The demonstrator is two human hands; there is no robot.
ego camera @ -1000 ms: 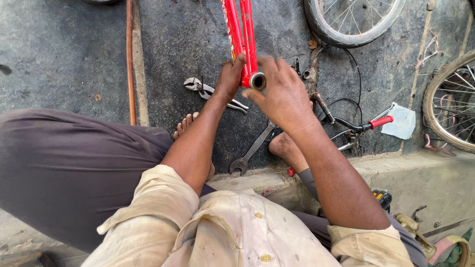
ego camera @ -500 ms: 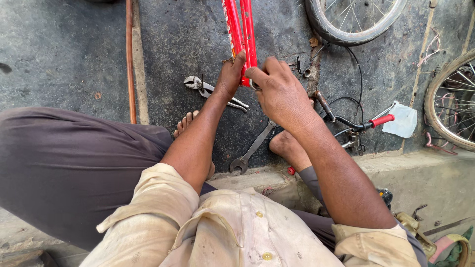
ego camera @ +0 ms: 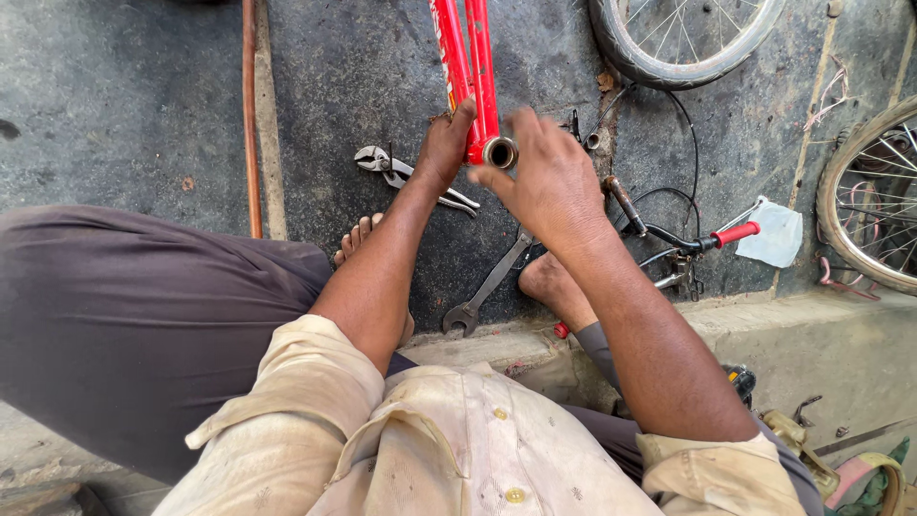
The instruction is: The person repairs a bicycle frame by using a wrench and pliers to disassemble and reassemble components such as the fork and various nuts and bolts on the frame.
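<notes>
Head view, recorded near to far: closest to us are our pale, stained shirt (ego camera: 449, 449) and dark trousers (ego camera: 124, 325), the left knee filling the lower left of the picture, and a concrete step (ego camera: 812, 334) running under us on the right. Just beyond, both bare feet rest on the dark floor, the left foot (ego camera: 355, 237) beside our left forearm and the right foot (ego camera: 549, 287) beneath our right wrist. Between them a grey open-ended spanner (ego camera: 487, 287) lies at a slant, its jaw end touching the step edge. Further out we note our left hand (ego camera: 441, 148) closed around the lower end of the red bicycle frame (ego camera: 463, 57), fingers wrapped on the tube from its left side. Our right hand (ego camera: 549, 182) sits just right of the tube's open round end (ego camera: 500, 152), thumb and fingertips pinching at its rim; we cannot tell whether anything small is held there. The frame end thus lies between the two hands, the tubes running away from us to the top edge. Open floor lies left of the frame, bounded by a thin copper-coloured rod (ego camera: 250, 105); pliers (ego camera: 401, 174) lie just left of the left hand. The right side is crowded: a handlebar with a red grip (ego camera: 734, 233) and cables, then two wheels, one at the top edge (ego camera: 683, 43) and one at the right edge (ego camera: 869, 201).
</notes>
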